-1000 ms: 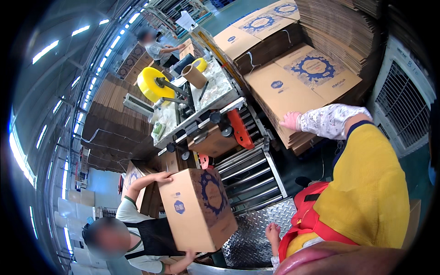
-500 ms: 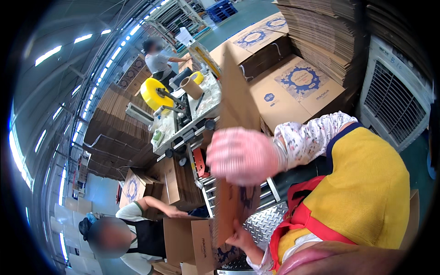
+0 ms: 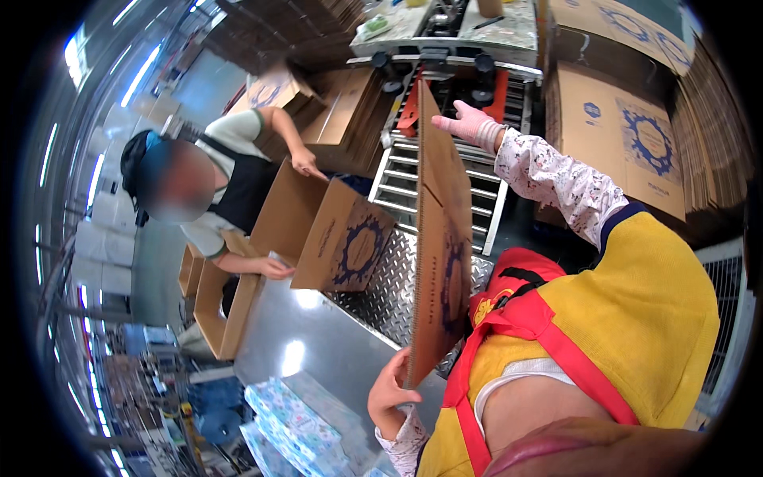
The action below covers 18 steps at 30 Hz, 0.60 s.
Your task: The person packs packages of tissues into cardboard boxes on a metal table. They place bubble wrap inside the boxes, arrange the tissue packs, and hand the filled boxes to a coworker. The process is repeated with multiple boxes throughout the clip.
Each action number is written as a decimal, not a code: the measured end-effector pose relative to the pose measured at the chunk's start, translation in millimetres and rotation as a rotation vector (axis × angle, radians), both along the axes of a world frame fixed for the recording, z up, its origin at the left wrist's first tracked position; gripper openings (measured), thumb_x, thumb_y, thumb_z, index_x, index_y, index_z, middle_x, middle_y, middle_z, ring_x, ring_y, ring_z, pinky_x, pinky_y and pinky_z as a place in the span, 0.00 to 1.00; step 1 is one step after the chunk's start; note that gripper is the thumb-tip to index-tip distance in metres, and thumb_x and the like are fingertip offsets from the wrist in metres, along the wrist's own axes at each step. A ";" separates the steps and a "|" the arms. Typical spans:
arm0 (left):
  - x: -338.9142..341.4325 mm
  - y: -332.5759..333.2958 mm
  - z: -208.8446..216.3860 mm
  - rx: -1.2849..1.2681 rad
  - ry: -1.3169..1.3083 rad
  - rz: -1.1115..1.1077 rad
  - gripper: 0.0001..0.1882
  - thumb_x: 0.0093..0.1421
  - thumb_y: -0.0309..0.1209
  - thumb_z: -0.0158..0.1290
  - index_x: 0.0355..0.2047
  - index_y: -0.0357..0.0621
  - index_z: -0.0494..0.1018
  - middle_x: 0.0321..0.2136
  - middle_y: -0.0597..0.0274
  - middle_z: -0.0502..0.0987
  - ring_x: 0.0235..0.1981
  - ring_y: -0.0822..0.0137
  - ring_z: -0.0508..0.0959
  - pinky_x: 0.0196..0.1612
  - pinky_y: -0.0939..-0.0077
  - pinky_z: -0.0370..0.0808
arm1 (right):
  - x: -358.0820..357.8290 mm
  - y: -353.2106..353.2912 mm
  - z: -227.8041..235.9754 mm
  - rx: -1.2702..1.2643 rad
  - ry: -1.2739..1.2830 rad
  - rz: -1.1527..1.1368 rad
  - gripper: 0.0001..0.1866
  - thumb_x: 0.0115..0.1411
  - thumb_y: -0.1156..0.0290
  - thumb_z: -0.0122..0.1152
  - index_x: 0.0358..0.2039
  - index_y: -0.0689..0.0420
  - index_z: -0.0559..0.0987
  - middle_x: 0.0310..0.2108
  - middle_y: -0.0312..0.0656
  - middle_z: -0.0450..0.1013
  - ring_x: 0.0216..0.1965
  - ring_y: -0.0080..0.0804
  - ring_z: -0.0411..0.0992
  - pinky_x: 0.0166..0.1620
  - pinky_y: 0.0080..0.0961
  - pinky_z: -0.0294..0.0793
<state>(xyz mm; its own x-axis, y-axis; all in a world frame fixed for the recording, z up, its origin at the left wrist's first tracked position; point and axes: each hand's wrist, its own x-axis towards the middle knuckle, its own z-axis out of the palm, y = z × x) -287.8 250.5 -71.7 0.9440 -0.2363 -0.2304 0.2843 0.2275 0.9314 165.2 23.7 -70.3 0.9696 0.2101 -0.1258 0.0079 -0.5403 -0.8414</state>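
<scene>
A flat, folded brown carton (image 3: 439,230) with blue print stands on edge in front of me, seen almost side-on. My left hand (image 3: 391,391), bare, grips its near lower edge between thumb and fingers. Toward the far end, my right hand (image 3: 470,127) in a pink glove has its fingers stretched out and thumb apart. Its fingertips overlap the board there; whether they press on it I cannot tell. Left of the board, an opened carton (image 3: 342,245) stands at the edge of a diamond-plate metal surface (image 3: 385,296), with a co-worker's hands on it.
The co-worker (image 3: 230,179) in a dark apron is across from me at the left. Beyond the board are a roller conveyor (image 3: 397,176) and a taping machine (image 3: 433,56). Stacked flat cartons (image 3: 612,135) rise at the right. Blue patterned packs (image 3: 298,421) lie on the metal table (image 3: 274,326).
My view has swung toward the table and co-worker. The gloved right hand has moved to the board's far end and its fingers now show spread. My left hand still holds the near edge.
</scene>
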 end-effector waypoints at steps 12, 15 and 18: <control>68.6 -39.5 -17.0 0.144 0.013 0.167 0.32 0.57 0.37 0.56 0.60 0.40 0.60 0.50 0.57 0.68 0.48 0.69 0.69 0.51 0.75 0.66 | -2.6 -9.8 -35.7 0.599 0.287 0.275 0.52 0.48 0.63 0.66 0.67 0.45 0.43 0.45 0.42 0.68 0.46 0.33 0.68 0.42 0.39 0.73; 55.6 -27.3 -18.5 0.442 0.005 0.185 0.25 0.58 0.35 0.55 0.55 0.42 0.66 0.29 0.61 0.74 0.28 0.76 0.70 0.33 0.79 0.69 | -23.4 -27.9 2.8 0.337 0.363 0.311 0.54 0.46 0.71 0.60 0.68 0.42 0.37 0.46 0.47 0.68 0.43 0.36 0.70 0.36 0.39 0.77; 52.5 -29.3 27.3 0.921 -0.115 0.228 0.19 0.58 0.32 0.52 0.48 0.36 0.68 0.12 0.55 0.70 0.13 0.72 0.69 0.20 0.73 0.65 | -32.3 -53.1 34.8 -0.055 0.275 0.369 0.55 0.44 0.74 0.57 0.67 0.42 0.35 0.34 0.49 0.73 0.29 0.37 0.75 0.24 0.33 0.78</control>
